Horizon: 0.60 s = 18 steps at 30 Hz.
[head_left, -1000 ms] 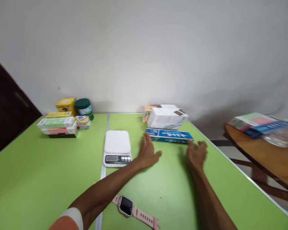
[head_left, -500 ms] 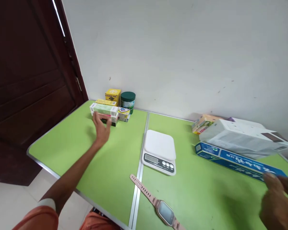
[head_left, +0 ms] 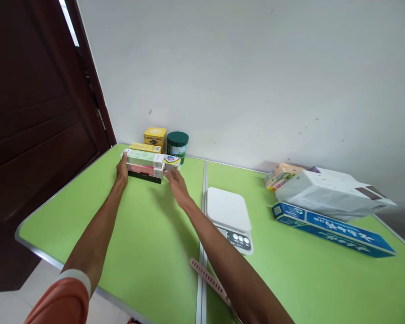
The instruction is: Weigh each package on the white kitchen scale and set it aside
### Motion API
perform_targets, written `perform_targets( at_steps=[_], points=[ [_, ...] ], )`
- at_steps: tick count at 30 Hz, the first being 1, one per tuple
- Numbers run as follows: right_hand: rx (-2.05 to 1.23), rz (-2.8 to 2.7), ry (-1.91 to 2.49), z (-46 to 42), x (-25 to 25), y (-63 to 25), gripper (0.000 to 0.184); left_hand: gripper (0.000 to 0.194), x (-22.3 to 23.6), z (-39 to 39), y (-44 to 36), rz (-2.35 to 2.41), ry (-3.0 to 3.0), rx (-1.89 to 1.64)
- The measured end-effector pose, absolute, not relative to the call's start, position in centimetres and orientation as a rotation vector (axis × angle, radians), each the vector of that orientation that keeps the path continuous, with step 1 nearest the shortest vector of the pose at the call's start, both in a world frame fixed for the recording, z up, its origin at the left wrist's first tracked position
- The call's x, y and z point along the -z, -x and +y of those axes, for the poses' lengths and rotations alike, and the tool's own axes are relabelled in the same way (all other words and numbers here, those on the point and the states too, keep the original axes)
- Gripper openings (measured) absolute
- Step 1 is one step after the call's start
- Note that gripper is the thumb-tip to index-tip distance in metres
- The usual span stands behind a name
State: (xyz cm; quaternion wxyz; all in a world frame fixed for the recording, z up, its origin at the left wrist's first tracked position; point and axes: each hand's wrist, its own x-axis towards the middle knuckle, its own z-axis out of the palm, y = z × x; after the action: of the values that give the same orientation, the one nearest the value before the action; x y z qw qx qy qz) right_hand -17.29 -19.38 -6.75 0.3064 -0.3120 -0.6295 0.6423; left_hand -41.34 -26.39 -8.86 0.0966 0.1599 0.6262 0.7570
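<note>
And here are both hands at the stack of slim boxes (head_left: 143,164), on the green table (head_left: 148,234), to the left of the white scale (head_left: 227,208) and farther back. On top, a long pale green box (head_left: 140,156) with white ends, lying flat; under it a pink-and-white box (head_left: 143,169); at the bottom a black box (head_left: 143,176), mostly seen as a dark strip. The three lie roughly lined up, long sides facing front, small print too fine to read.

The left hand (head_left: 122,170) is against the stack's left end, its fingers straight and close together, laid along the end. The right hand (head_left: 177,182) comes in from the other side, fingertips at the right end; whether those fingers pinch anything, I cannot tell.

Beyond the stack, also left of the scale, sit a flat yellow box (head_left: 145,147), a yellow cube-shaped box (head_left: 155,137), a green-lidded jar (head_left: 177,143) and a small white-and-yellow box (head_left: 173,162). Over to the scale's right, a long blue box (head_left: 334,229) lies before a larger white box (head_left: 334,191), with an orange-and-cream box (head_left: 281,175) beside it. A pink strap (head_left: 207,277) lies nearer than the scale, partly hidden by the right forearm.
</note>
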Motion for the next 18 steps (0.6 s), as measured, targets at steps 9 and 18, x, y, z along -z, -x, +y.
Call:
perform_targets(
  at_steps=[9, 18],
  points=[
    [-1.623, -1.665, 0.911, -19.2, 8.5, 21.7, 0.074, 0.06, 9.2, -26.4, 40.2, 1.886, -0.527, -2.156],
    [-1.525, -1.81, 0.884, -21.9, 8.5, 13.8, 0.076, 0.062, 8.9, -30.8, 34.4, 1.895, -0.719, -1.952]
  ],
)
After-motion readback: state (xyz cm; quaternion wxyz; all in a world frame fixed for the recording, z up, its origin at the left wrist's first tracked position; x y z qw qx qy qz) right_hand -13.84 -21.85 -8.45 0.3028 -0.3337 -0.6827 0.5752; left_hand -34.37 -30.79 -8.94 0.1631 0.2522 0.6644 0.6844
